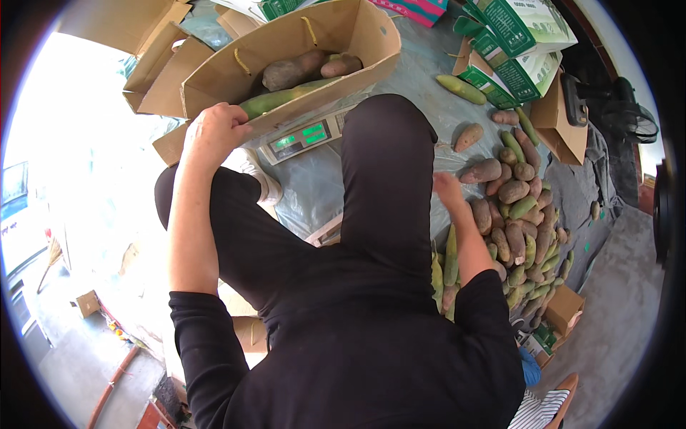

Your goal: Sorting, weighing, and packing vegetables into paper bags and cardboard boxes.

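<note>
An open cardboard box (314,100) with yellow rope handles rests on a digital scale (300,137) with a lit green display. Inside it lie brown, potato-like tubers (293,70) and a long green gourd (282,99). My left hand (218,129) is at the box's near left corner, its fingers curled over the rim close to the gourd's end. Beyond my right knee, my right hand (448,188) reaches beside a brown tuber (481,171) at the edge of a large pile. My leg hides part of that hand, and its fingers cannot be made out.
The pile of tubers and green gourds (525,207) spreads along my right on plastic sheeting (414,68). Green-and-white cartons (511,53) stand at the far right, near a black fan (622,118). More open cardboard boxes (168,71) are at the far left. Another person's striped clothing (539,409) shows at lower right.
</note>
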The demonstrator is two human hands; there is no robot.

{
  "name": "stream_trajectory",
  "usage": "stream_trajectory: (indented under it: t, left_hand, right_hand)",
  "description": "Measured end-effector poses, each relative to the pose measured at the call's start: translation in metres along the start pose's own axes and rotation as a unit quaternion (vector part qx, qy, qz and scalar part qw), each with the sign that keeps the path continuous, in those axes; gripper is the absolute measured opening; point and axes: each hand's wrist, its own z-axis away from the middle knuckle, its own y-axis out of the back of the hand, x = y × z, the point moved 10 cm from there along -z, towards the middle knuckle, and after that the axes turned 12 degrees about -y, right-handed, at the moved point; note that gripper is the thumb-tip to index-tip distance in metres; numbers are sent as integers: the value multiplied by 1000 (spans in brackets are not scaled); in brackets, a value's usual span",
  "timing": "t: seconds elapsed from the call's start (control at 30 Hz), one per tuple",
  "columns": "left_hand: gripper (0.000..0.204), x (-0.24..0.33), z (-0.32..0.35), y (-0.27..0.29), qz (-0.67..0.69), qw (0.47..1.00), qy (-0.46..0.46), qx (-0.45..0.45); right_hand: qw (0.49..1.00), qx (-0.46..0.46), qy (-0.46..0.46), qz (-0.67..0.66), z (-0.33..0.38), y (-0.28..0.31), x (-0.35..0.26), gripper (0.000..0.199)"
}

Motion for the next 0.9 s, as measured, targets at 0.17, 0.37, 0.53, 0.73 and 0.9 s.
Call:
stream_trajectory:
  t: [0.17,0.37,0.53,0.73,0.9]
  left_hand:
    - [21,-10,8,3,-5,1000,11,-7]
    - [21,5,-10,-10,30,1000,-8,-6]
    - [23,-2,-3,-6,44,999,-9,0]
    - [23,-13,-5,-12,78,996,-32,9]
    - [23,-12,2,-4,52,999,-10,-6]
  right_hand:
    - [989,-47,55,131,50,-93,70,26]
    - [919,-83,-228,-311,91,-127,228,21]
    - [963,-139,-220,-68,106,-123,143,21]
    - [947,-116,-281,-102,111,-125,161,28]
    - [919,-130,-342,-144,115,-133,187,31]
